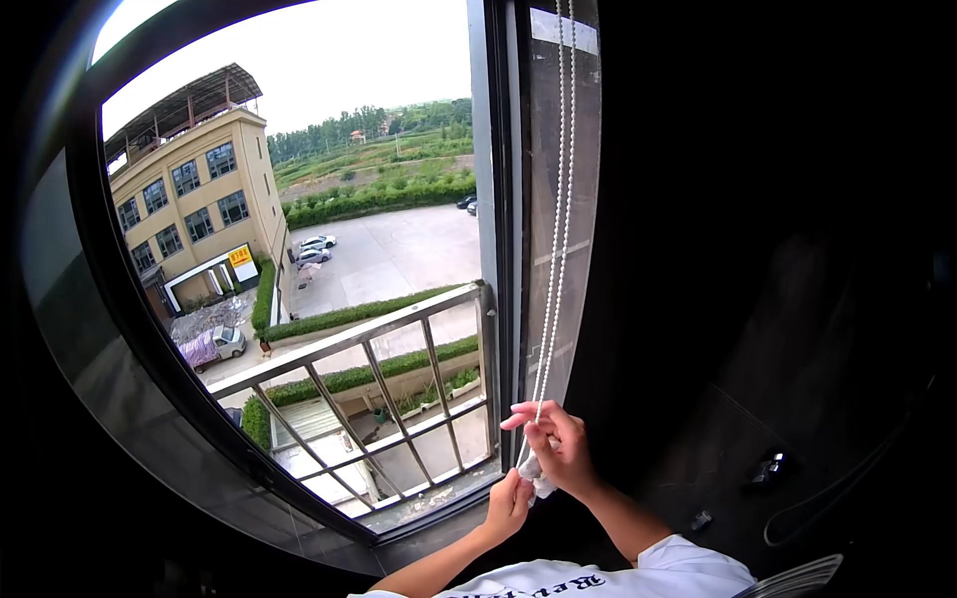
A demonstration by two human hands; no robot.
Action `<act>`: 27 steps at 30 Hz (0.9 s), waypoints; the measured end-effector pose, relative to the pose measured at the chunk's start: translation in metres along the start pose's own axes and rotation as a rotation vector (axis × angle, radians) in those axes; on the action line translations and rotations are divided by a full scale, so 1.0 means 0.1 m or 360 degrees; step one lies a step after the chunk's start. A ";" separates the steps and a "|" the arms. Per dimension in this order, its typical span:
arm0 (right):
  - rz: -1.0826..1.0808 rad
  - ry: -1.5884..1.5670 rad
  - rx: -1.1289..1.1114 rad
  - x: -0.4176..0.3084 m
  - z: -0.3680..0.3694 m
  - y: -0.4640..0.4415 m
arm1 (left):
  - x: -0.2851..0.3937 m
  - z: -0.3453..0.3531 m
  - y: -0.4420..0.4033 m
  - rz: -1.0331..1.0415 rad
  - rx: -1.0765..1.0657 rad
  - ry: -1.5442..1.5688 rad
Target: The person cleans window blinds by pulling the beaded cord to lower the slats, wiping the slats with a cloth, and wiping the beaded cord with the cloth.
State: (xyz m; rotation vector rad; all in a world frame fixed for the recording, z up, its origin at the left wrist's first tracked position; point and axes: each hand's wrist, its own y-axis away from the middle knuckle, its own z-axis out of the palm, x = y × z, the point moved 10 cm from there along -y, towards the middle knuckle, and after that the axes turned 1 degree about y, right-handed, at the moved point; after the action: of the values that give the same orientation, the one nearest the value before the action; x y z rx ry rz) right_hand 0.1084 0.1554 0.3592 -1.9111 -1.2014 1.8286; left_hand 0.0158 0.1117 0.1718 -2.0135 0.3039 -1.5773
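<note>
A white beaded chain (551, 299) hangs in two strands beside the right window frame. My right hand (560, 448) is at the lower part of the chain, its fingers bent around a strand and partly spread. Just below and to the left, my left hand (508, 505) is closed, with the chain's lower end running into its fingers. Between the two hands is a crumpled whitish cloth or tissue (542, 480); which fingers grip it is partly hidden.
A dark window frame (506, 219) surrounds an open view with a metal railing (349, 351) outside. Beyond are a beige building (204, 179) and parked cars. Small objects (770, 468) and a cable lie on the dark floor at right.
</note>
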 end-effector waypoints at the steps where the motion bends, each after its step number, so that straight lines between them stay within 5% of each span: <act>1: 0.0000 -0.0011 0.0019 -0.09 -0.01 -0.11 | 0.03 0.00 0.00 -0.0006 0.0008 -0.0031; 7: -0.0031 -0.0129 0.0214 -0.33 -0.13 -0.60 | 0.07 -0.01 -0.07 -0.0081 -0.0064 0.0037; 23: -0.0001 0.0228 0.0446 0.33 -0.29 0.21 | -0.35 0.10 0.06 0.0011 -0.0229 -0.0315; 27: -0.0049 0.0299 0.0467 0.37 -0.38 0.31 | 0.03 0.01 -0.27 -0.0046 -0.0147 0.0019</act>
State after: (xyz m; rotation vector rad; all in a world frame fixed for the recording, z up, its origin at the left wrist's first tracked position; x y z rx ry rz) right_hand 0.1508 0.1751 0.3194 -1.8377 -0.8457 1.6596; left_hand 0.0132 0.1329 0.1887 -2.0874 0.3598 -1.6211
